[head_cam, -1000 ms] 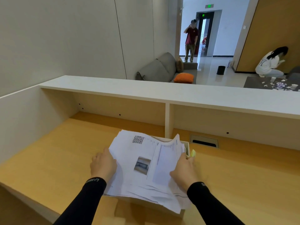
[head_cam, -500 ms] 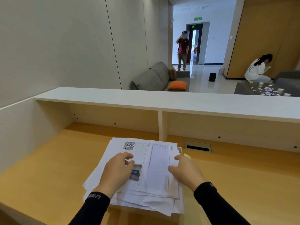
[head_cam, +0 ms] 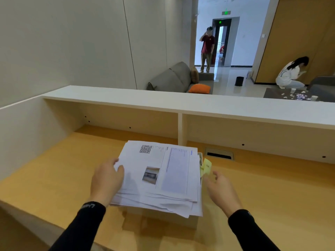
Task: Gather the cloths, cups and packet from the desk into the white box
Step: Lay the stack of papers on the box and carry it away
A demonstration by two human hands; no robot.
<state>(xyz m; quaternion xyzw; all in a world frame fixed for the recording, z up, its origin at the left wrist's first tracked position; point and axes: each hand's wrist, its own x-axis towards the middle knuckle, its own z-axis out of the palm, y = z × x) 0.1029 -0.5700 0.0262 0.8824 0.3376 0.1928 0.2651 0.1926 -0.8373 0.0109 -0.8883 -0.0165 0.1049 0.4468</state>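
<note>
A stack of printed papers [head_cam: 163, 174] lies across the top of the white box [head_cam: 200, 155], which it hides almost wholly; only a far right corner of the box shows. A yellow packet [head_cam: 206, 166] sticks up at the box's right side. My left hand [head_cam: 107, 180] hovers at the stack's left edge, fingers relaxed, holding nothing. To the right of the stack my right hand [head_cam: 220, 189] hangs with loose fingers, just below the yellow packet and apart from the papers. No cloths or cups are visible on the desk.
The wooden desk [head_cam: 54, 174] has a white shelf [head_cam: 181, 104] above its back and a white side panel on the left. A cable slot [head_cam: 219, 154] sits behind the box. Beyond are a grey sofa, a low table with cups, and two people.
Both hands have come off the paper stack and moved outward to its sides. The stack now lies flat over the box. The view has tilted up slightly.
</note>
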